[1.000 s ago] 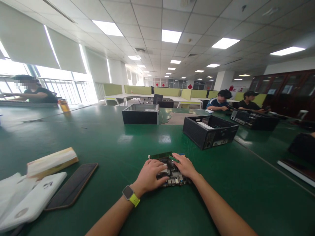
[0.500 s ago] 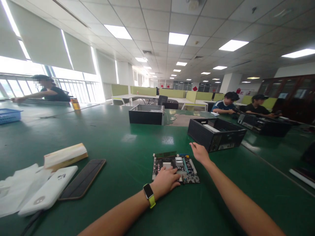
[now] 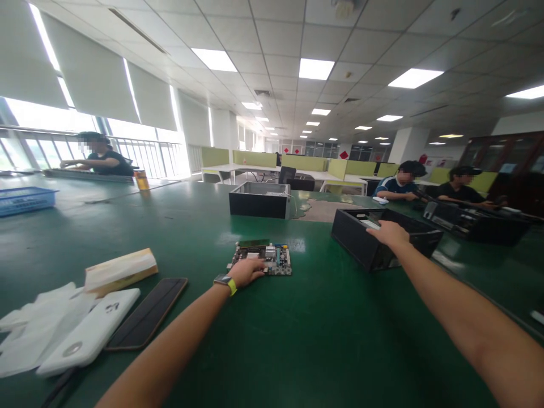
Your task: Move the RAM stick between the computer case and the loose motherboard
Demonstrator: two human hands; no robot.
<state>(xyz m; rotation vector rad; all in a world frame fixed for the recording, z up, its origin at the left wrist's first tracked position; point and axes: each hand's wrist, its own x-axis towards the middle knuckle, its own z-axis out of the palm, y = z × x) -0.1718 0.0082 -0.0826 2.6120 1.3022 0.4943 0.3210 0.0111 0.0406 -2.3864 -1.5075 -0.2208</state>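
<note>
Head view, circuit board: is lying flat, left of the black case, showing a teal slot and green strip.
Left hand: is resting on the board's near edge, fingers spreading.
Right hand: is reaching over the black case's raised rim; whether fingers are clamping, I cannot tell.
Open room: green table is stretching between black case and board.

Office rm., open-plan: ceiling lt. panels are glowing; green-partitioned desks are lining rear; roller blinds are shading windows; open PC case is sitting on lg. green work tbl.
</note>
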